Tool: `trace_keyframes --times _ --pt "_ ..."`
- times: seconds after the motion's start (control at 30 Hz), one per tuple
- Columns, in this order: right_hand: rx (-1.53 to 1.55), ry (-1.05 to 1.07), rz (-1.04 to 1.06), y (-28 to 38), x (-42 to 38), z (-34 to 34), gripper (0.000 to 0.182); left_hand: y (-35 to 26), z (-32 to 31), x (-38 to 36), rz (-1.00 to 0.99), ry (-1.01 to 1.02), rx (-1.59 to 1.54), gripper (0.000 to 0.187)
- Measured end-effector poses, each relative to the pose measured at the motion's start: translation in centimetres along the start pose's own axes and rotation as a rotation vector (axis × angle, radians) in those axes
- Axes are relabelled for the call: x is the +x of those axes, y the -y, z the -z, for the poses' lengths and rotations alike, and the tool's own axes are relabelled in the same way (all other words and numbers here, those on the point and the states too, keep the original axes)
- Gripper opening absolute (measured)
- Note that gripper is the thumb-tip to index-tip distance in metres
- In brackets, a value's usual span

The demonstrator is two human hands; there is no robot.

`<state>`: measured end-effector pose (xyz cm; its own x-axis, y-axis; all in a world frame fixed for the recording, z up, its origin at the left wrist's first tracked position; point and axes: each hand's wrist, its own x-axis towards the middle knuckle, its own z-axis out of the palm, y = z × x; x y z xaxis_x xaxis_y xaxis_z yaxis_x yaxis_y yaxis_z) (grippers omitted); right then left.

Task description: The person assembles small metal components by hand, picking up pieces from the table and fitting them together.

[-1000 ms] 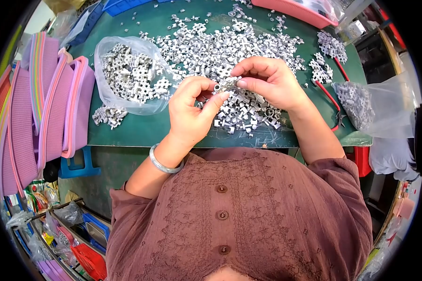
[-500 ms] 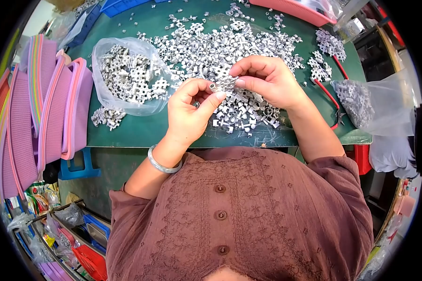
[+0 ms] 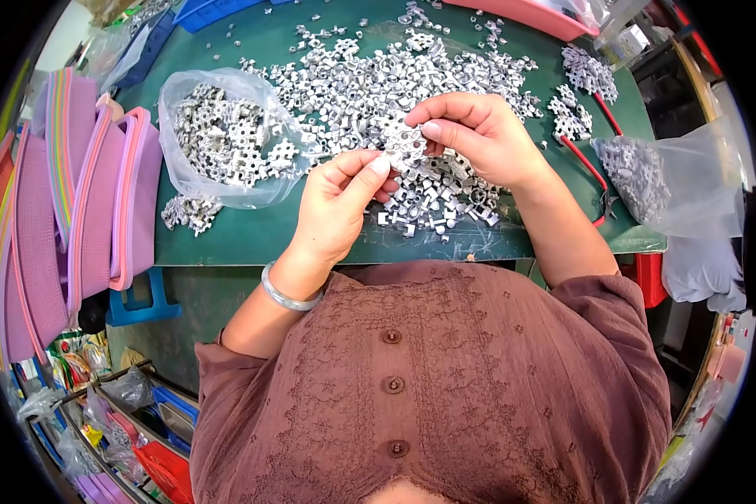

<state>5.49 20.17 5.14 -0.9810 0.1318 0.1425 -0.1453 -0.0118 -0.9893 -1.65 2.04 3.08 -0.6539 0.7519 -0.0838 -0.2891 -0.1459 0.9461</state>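
Both hands meet over a pile of small silver metal pieces (image 3: 386, 76) on the green table. Between them is a flat silver lattice piece with holes (image 3: 406, 144). My right hand (image 3: 483, 139) pinches its upper right part between thumb and fingers. My left hand (image 3: 336, 197), with a pale bangle on the wrist, is closed at the lower left edge of the same piece, thumb on top. Whether a separate small part sits under the left fingertips is hidden. To the left, a clear plastic bag (image 3: 172, 164) lies open with similar lattice pieces (image 3: 227, 139) in it.
Red-handled pliers (image 3: 586, 164) lie at the right, near lattice clusters (image 3: 590, 74) and another filled plastic bag (image 3: 634, 181). Pink baskets (image 3: 92, 193) stack at the left. Blue trays (image 3: 214, 13) and a pink tray (image 3: 529, 18) line the back. A blue stool (image 3: 145, 302) stands below.
The lattice piece has turned to show its flat face more. My left thumb and fingers have moved up slightly onto its edge, and the small part seen at the left fingertips no longer shows separately.
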Motion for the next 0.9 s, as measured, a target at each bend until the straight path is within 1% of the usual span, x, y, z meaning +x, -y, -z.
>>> trace_keyframes --times 0.27,0.43,0.53,0.63,0.73,0.9 --pt "-0.066 0.020 0.009 0.1 0.1 0.2 0.017 0.4 -0.3 -0.1 0.046 0.043 -0.015 0.016" --pt "-0.105 0.030 0.036 0.3 0.0 0.2 0.016 0.6 -0.6 -0.3 0.063 0.019 -0.041 0.014" --pt "-0.122 0.050 0.065 0.0 0.0 0.3 0.016 0.8 -0.7 -0.4 0.017 -0.002 -0.044 0.012" --pt "-0.139 0.060 0.094 0.1 0.0 0.3 0.016 1.6 -0.5 -0.2 -0.153 -0.025 0.075 0.013" --pt "-0.094 0.042 0.122 -0.1 0.0 0.1 0.016 1.5 -0.6 -0.3 -0.292 -0.033 0.196 0.014" --pt "-0.070 0.067 0.124 -0.1 0.0 0.3 0.016 1.4 -0.6 -0.2 -0.393 -0.075 0.354 0.015"
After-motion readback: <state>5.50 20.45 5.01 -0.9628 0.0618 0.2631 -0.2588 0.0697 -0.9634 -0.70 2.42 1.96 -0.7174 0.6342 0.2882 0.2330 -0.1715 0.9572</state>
